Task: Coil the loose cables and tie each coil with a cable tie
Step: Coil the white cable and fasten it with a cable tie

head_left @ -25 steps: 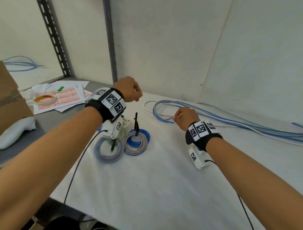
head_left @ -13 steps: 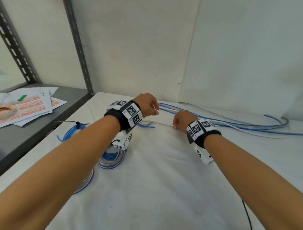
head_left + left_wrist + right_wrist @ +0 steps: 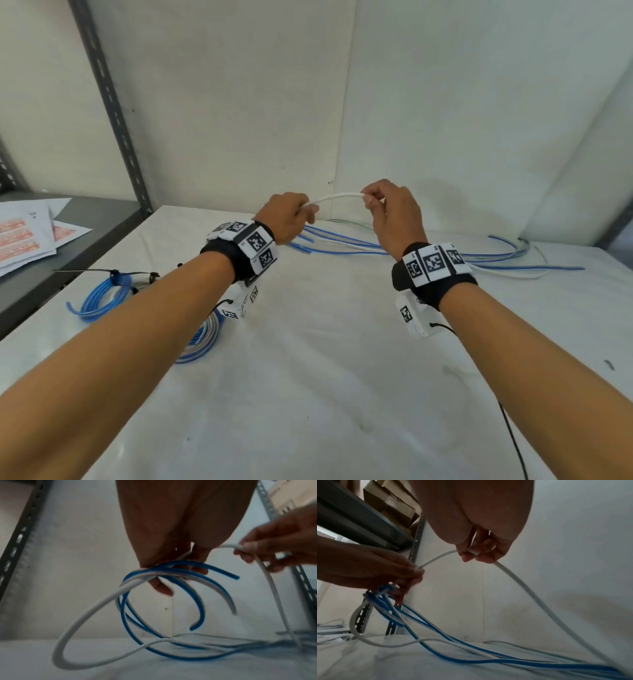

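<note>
Both hands grip one white cable raised above the counter: in the head view the left hand pinches one end of the short arc, the right hand the other. Loose blue and white cables trail to the far right. Two tied coils lie at left, one partly hidden under the left forearm.

From the left wrist, the left hand's fingers curl round several blue and white loops hanging down to the counter.

From the right wrist, the right hand's fingertips pinch the white cable, which drops away to the right.
</note>
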The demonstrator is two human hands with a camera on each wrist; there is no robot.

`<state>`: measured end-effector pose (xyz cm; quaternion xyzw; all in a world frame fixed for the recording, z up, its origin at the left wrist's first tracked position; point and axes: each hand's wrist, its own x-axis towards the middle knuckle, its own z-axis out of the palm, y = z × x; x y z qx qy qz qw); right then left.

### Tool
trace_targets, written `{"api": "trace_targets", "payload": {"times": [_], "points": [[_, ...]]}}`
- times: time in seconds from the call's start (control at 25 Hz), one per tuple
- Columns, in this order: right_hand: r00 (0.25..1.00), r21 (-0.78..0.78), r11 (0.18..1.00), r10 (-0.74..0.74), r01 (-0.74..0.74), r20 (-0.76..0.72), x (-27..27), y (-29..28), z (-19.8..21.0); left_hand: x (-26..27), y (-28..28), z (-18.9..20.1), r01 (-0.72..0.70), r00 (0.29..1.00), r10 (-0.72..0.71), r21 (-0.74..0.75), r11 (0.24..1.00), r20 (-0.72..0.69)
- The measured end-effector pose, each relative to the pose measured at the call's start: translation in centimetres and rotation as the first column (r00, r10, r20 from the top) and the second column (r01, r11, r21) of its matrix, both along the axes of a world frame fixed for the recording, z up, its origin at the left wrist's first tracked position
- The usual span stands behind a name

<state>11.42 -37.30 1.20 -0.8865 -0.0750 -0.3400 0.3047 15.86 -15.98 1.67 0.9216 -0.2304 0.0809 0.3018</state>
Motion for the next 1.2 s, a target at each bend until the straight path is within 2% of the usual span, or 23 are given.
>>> {"api": "trace_targets", "payload": {"times": [0.08, 0.16, 0.24, 0.32, 0.36, 0.4, 0.48, 0.56, 0.64, 0.72, 0.8, 0.88, 0.96, 1.08, 1.2], "points": [[0.996, -0.054, 0.998, -0.018, 0.013, -0.083, 0.1, -1.6, -1.0, 0.4, 0.4, 0.9, -0.003, 1.0, 0.005, -0.155, 0.988, 0.013], [0.963, -0.186, 0.98, -0.113, 0.067, -0.246, 0.6, -3.8, -3.1, 0.6, 0.7, 1.8, 0.049, 0.999, -0.043, -0.27, 0.962, 0.027], [0.866, -0.267, 0.948, -0.275, 0.172, -0.418, 0.8, -6.3, -4.7, 0.6, 0.7, 1.9, 0.086, 0.996, -0.087, -0.338, 0.937, 0.01], [0.76, -0.312, 0.913, -0.396, 0.263, -0.516, 0.4, -8.3, -5.5, 0.7, 0.5, 1.4, 0.081, 0.992, -0.112, -0.414, 0.907, -0.051], [0.754, -0.307, 0.904, -0.419, 0.297, -0.506, 0.2, -8.9, -5.3, 0.9, 0.4, 1.0, 0.07, 0.99, -0.117, -0.428, 0.901, -0.084], [0.785, -0.278, 0.902, -0.427, 0.331, -0.45, 0.0, -9.2, -5.1, 1.1, 0.4, 0.6, 0.069, 0.987, -0.121, -0.407, 0.911, -0.105], [0.864, -0.122, 0.911, -0.413, 0.394, -0.288, 0.1, -9.1, -3.8, 1.5, 0.4, -0.3, 0.093, 0.992, -0.109, -0.211, 0.973, -0.066], [0.899, 0.053, 0.904, -0.412, 0.423, -0.151, 0.5, -8.8, -1.9, 1.5, -0.1, -0.8, 0.116, 0.993, -0.116, 0.022, 0.993, -0.007], [0.908, 0.131, 0.898, -0.415, 0.419, -0.062, 0.9, -8.3, 0.2, 1.2, -0.7, -0.6, 0.103, 0.994, -0.101, 0.077, 0.992, -0.028], [0.916, 0.165, 0.908, -0.397, 0.384, 0.051, 0.7, -7.5, 2.0, 0.9, -1.2, 0.0, 0.07, 0.996, -0.069, 0.023, 0.997, -0.053], [0.921, 0.221, 0.922, -0.356, 0.319, 0.16, 0.4, -6.7, 3.4, 0.8, -1.3, 0.9, 0.055, 0.995, -0.069, -0.158, 0.986, -0.079], [0.917, 0.283, 0.923, -0.327, 0.259, 0.227, -0.2, -5.8, 4.6, 0.5, -1.2, 1.9, 0.07, 0.992, -0.105, -0.385, 0.92, -0.071], [0.914, 0.33, 0.924, -0.291, 0.192, 0.283, -0.6, -5.2, 5.6, 0.2, -1.0, 2.7, 0.125, 0.987, -0.158, -0.52, 0.845, -0.021], [0.955, 0.429, 0.903, -0.115, -0.014, 0.273, -1.3, -3.8, 6.7, -0.5, -1.8, 3.6, 0.172, 0.98, -0.2, -0.504, 0.847, -0.001], [0.975, 0.568, 0.795, 0.142, -0.215, 0.17, -2.1, -1.4, 7.8, -1.7, -4.0, 3.9, 0.189, 0.963, -0.26, -0.496, 0.848, -0.077]]}}
